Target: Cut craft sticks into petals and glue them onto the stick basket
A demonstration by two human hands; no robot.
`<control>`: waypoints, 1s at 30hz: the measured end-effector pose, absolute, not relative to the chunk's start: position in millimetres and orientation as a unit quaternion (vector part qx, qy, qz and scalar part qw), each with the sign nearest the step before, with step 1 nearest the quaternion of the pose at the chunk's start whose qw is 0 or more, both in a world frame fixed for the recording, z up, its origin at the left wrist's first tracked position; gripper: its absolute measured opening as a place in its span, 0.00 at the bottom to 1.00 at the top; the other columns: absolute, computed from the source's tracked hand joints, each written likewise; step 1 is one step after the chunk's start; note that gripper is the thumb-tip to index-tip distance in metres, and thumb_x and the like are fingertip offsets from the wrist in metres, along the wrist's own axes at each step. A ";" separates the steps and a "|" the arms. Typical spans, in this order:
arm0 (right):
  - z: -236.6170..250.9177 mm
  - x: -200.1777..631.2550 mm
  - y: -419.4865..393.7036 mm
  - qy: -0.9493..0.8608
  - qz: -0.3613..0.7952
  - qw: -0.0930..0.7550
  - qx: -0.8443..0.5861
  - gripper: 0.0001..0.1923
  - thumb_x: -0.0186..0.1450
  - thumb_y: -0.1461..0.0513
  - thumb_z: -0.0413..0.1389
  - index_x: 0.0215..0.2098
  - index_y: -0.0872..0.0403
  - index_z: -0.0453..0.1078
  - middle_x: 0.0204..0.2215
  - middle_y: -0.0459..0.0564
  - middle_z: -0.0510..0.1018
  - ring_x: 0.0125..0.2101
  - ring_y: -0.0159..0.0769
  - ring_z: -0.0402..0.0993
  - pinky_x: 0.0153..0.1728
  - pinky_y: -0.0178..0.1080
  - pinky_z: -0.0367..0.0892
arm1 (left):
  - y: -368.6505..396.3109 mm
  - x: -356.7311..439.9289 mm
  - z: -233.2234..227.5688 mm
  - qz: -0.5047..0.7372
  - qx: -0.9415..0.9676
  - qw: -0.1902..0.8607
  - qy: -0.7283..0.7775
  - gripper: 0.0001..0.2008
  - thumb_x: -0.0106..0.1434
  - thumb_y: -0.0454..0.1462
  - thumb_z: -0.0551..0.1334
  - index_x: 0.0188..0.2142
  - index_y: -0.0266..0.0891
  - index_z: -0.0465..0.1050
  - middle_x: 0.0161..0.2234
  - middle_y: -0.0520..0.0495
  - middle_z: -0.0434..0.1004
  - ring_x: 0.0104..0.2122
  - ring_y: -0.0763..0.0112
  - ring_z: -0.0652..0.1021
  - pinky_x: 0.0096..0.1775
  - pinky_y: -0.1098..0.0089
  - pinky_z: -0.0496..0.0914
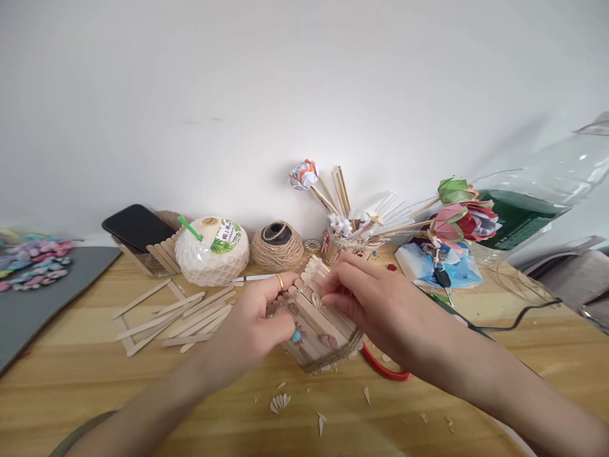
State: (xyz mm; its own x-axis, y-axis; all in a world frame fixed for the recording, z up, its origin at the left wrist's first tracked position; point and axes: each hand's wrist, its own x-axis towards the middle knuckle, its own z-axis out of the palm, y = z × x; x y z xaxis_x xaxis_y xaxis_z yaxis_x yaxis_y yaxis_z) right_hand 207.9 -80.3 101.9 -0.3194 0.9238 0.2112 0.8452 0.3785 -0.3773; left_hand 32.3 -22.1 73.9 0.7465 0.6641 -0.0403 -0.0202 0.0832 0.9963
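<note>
A small holder built of craft sticks point(314, 324) tilts between my hands, with twine round its lower edge and a blue bead flower on its face. My left hand point(261, 317) is closed on its left side, thumb over the front; a gold ring circles one finger. My right hand point(366, 298) is closed in a pinch at the upper right of the face, right beside a fan of little wooden petals point(316, 300). Whatever lies between those fingertips is hidden. Cut wooden petals point(280, 402) rest on the table below.
Loose craft sticks point(190, 317) lie at left, near a phone point(137, 226) in a stick stand. A wrapped coconut point(212, 251), a twine ball point(277, 244) and a cup of paper flowers point(349, 244) line the wall. A red handle point(383, 365) shows under my right forearm; a bottle point(523, 219) leans at right.
</note>
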 end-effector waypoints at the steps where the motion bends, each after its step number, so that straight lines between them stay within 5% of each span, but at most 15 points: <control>1: 100.6 207.4 -80.9 -0.805 0.090 0.205 -0.550 0.08 0.68 0.65 0.45 0.30 0.53 0.59 0.29 0.43 0.65 0.28 0.31 0.63 0.28 0.35 0.56 | -22.2 32.3 74.2 0.250 0.625 0.695 0.253 0.13 0.50 0.28 0.54 0.35 0.37 0.69 0.28 0.54 0.70 0.30 0.72 0.68 0.32 0.72 0.63; 9: 92.9 202.6 -85.3 -0.800 0.036 0.261 -0.538 0.06 0.67 0.67 0.47 0.31 0.54 0.59 0.30 0.45 0.66 0.28 0.32 0.63 0.29 0.36 0.58 | -24.0 31.8 76.2 0.255 0.608 0.713 0.239 0.10 0.50 0.28 0.54 0.31 0.38 0.68 0.27 0.55 0.69 0.29 0.73 0.67 0.32 0.73 0.63; 14: 96.8 203.0 -88.3 -0.773 0.106 0.320 -0.537 0.06 0.66 0.69 0.47 0.33 0.54 0.62 0.32 0.45 0.68 0.32 0.30 0.65 0.32 0.34 0.61 | -25.8 31.0 77.1 0.254 0.606 0.716 0.238 0.10 0.50 0.27 0.54 0.30 0.38 0.69 0.25 0.55 0.68 0.28 0.74 0.66 0.31 0.74 0.62; 30: 88.4 195.0 -101.4 -0.736 0.091 0.385 -0.550 0.03 0.63 0.67 0.51 0.33 0.55 0.65 0.28 0.46 0.66 0.28 0.33 0.63 0.27 0.36 0.60 | -36.6 32.5 77.3 0.256 0.622 0.685 0.279 0.12 0.55 0.31 0.57 0.40 0.40 0.70 0.28 0.54 0.71 0.29 0.72 0.69 0.33 0.73 0.65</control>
